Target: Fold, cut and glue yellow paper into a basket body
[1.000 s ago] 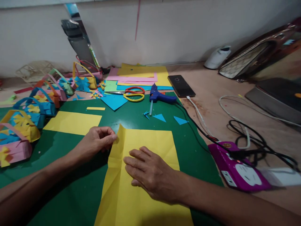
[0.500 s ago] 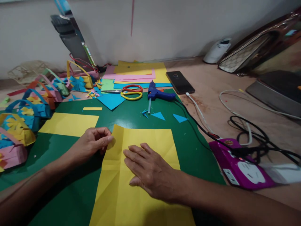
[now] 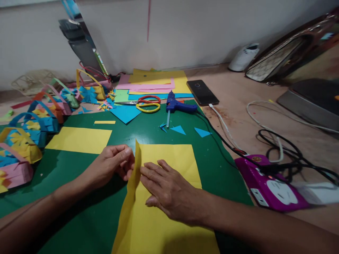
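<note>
A creased sheet of yellow paper lies on the green mat, its left strip folded up along a lengthwise crease and standing nearly upright. My left hand is at the outer side of that raised flap, its fingers curled against the paper and partly hidden. Flat on the sheet, just right of the crease, my right hand presses down with fingers stretched out. A smaller yellow paper piece lies beyond my left forearm, with a thin yellow strip behind it.
Behind the sheet are scissors, a blue glue gun, blue paper scraps and stacked coloured paper. Small paper baskets line the left. A phone, cables and a purple power strip sit right.
The left strip of the yellow sheet has swung up and rightward, with my left hand moving right alongside it. My right hand has stayed nearly in place on the paper.
</note>
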A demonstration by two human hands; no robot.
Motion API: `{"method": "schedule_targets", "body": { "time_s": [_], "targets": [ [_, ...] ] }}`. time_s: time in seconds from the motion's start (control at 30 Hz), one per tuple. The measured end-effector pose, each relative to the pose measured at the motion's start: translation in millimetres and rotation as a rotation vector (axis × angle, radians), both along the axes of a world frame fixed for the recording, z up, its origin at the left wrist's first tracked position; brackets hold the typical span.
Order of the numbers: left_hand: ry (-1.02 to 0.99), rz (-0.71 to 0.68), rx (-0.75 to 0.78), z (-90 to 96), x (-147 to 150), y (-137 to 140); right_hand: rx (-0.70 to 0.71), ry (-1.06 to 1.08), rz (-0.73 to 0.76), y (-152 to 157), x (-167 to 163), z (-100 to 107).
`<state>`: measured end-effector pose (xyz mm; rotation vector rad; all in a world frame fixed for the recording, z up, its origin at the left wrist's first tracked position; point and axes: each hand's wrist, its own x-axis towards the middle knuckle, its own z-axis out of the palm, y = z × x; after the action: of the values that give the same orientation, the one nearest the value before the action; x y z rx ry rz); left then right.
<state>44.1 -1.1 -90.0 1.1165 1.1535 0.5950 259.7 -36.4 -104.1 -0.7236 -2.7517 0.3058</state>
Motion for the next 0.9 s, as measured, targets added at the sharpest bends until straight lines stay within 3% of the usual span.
{"method": "schedule_targets", "body": {
  "time_s": [0.1, 0.2, 0.33, 0.47, 0.63, 0.73, 0.9],
  "targets": [
    [0.053, -0.075, 0.037, 2.9, 3, -3, 0.005, 0.003, -0.004, 0, 0, -2],
    [0.187, -0.123, 0.198, 7.9, 7, -7, 0.000, -0.007, -0.001, 0, -1, -2],
    [0.411, -0.233, 0.606, 7.2, 8, -14, -0.004, -0.013, -0.010, 0, 0, 0],
    [0.587, -0.341, 1.017, -4.8, -1, -22, -0.026, -0.014, -0.005, 1, 0, 1],
    [0.784, -0.358, 1.508, -19.5, -8, -29, -0.040, 0.024, 0.012, 4, 1, 1],
    [0.801, -0.367, 1.602, -23.8, -5, -29, -0.030, 0.051, 0.025, 7, 0, 1],
    [0.878, -0.415, 1.549, -28.2, 1, -29, -0.025, 0.144, 0.036, 9, 1, 2]
  ]
}}
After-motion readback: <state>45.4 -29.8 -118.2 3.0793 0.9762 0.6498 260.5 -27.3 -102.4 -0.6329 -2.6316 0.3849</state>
